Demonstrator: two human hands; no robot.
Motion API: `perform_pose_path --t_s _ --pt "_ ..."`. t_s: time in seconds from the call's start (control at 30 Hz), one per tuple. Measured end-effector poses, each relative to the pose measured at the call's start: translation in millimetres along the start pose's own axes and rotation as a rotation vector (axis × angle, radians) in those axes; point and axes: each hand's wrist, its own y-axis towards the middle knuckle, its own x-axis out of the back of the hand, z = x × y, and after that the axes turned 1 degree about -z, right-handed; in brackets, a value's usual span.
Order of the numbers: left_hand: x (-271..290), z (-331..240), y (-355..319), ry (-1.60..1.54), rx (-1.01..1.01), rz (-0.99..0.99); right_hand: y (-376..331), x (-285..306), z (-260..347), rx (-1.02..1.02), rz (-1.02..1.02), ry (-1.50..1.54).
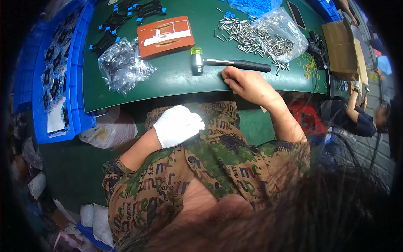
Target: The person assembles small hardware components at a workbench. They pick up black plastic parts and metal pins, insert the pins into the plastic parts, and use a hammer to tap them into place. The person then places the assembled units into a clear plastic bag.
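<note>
My left hand (178,126), in a white glove, is held closed over my lap, below the table's front edge; whatever its fingers may grip is hidden. My bare right hand (252,87) rests at the table's edge with its fingers curled in, and I cannot make out anything in them. Just beyond it lies a mallet (235,64) with a metal head, a yellow-green tip and a black grip. An orange-brown block (166,37) with slots and white strips sits farther left. Beside that is a clear plastic bag (125,67) of dark parts.
Many small metal pins (256,38) lie loose near a clear bag (289,31), with blue parts (254,6) behind. Yellow rings (308,67), a phone (296,14) and a cardboard box (342,52) are rightward. Blue crates (74,84) stand left. Another person (357,113) works at right.
</note>
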Motion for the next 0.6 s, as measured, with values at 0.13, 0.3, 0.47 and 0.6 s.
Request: perform_pose_path --t_s 0.13,0.3,0.47,0.6 --pt "7.4 -1.9 -1.0 -0.056 0.01 0.013 -4.5 6.4 5.9 0.099 -0.088 -0.259" --pt "9.8 -4.3 3.9 -0.094 0.093 0.076 -23.4 -20.5 35.7 0.486 -0.08 0.018" --pt "13.1 -6.7 7.8 -0.12 0.123 0.107 -30.1 -51.5 38.3 0.575 -0.158 0.095" --pt "16.7 -9.8 7.9 -0.23 0.191 0.122 -32.4 -57.4 41.1 0.585 -0.179 0.075"
